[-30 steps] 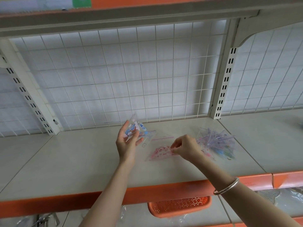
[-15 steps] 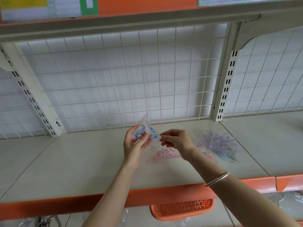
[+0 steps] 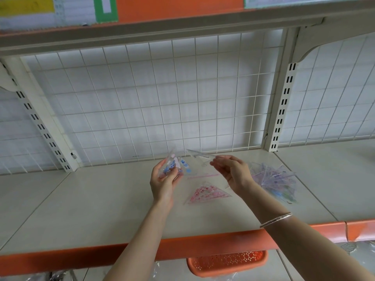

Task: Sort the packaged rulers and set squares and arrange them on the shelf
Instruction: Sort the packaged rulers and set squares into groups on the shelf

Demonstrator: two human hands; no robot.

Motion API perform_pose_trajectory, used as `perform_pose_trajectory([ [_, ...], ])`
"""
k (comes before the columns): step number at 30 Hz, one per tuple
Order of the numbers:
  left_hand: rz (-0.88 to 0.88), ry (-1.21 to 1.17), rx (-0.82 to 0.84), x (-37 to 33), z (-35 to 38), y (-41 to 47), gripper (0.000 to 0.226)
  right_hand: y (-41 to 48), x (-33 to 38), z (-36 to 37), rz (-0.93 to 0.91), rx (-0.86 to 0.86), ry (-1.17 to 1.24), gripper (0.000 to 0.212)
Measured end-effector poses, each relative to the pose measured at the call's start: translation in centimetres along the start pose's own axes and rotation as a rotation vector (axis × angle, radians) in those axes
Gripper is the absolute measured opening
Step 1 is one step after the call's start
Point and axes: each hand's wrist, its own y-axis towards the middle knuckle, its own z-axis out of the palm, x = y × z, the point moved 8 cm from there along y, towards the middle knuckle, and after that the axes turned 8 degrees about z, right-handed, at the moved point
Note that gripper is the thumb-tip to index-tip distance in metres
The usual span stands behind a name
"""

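My left hand [image 3: 164,181] grips a clear packaged set square with blue print [image 3: 175,165], held upright above the beige shelf [image 3: 91,209]. My right hand [image 3: 233,173] pinches a clear set square [image 3: 199,156] by one end and holds it level just right of the blue one. A pink packaged set square [image 3: 207,194] lies flat on the shelf below and between my hands. A thin pink ruler strip [image 3: 203,176] lies behind it. A pile of several clear and purple packaged rulers and set squares [image 3: 274,179] sits to the right of my right hand.
A white wire grid [image 3: 152,98] backs the shelf, with slotted uprights [image 3: 281,110] at both sides. The shelf's front edge is orange [image 3: 60,258]. An orange perforated basket [image 3: 227,262] sits on the lower level. Another shelf [image 3: 142,23] runs overhead.
My right hand left the pink set square on the shelf, rose toward my left hand and now holds a clear set square drawn out to the right. The left hand stayed raised.
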Motion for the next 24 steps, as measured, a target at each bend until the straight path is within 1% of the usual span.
perform_pose_trajectory([
  [2, -0.008, 0.029, 0.032, 0.1, 0.6, -0.1, 0.046, 0.1, 0.0, 0.0, 0.015, 0.033, 0.043, 0.012],
  [4, -0.028, 0.072, 0.080, 0.2, 1.2, -0.3, 0.047, 0.2, -0.1, -0.1, -0.002, 0.047, 0.023, 0.011],
  [7, -0.108, 0.098, 0.150, 0.6, 2.3, -0.5, 0.050, 0.1, 0.0, -0.1, -0.068, 0.065, -0.149, 0.009],
  [9, -0.143, 0.071, 0.173, 0.7, 3.0, -0.6, 0.047, 0.1, -0.1, -0.4, -0.089, 0.056, -0.239, 0.018],
  [10, -0.149, 0.053, 0.178, 0.7, 3.4, -0.7, 0.041, 0.1, -0.1, -0.6, -0.104, 0.041, -0.287, 0.021],
  [12, -0.144, 0.026, 0.174, 0.7, 3.9, -1.0, 0.028, 0.0, 0.1, -0.8, -0.137, 0.010, -0.373, 0.025],
  [13, -0.131, 0.032, 0.175, 0.8, 4.0, -1.1, 0.026, 0.0, 0.1, -1.0, -0.146, 0.001, -0.398, 0.026],
  [16, -0.067, 0.112, 0.207, 0.9, 4.3, -1.3, 0.036, 0.1, 0.2, -1.2, -0.150, 0.009, -0.446, 0.028],
  [18, -0.041, 0.160, 0.211, 1.1, 4.5, -1.4, 0.038, 0.1, 0.5, -1.3, -0.156, 0.029, -0.489, 0.028],
  [21, -0.017, 0.165, 0.143, 1.3, 4.4, -1.2, 0.035, 0.0, 1.6, -1.8, -0.220, -0.002, -0.561, 0.028],
  [22, -0.011, 0.160, 0.113, 1.4, 4.3, -1.1, 0.035, -0.1, 2.2, -2.1, -0.269, -0.048, -0.651, 0.028],
  [23, -0.005, 0.152, 0.087, 1.5, 4.2, -1.0, 0.035, -0.2, 2.8, -2.5, -0.328, -0.102, -0.813, 0.027],
  [24, -0.001, 0.148, 0.066, 1.5, 4.1, -0.9, 0.034, -0.2, 3.2, -2.7, -0.386, -0.157, -1.052, 0.026],
])
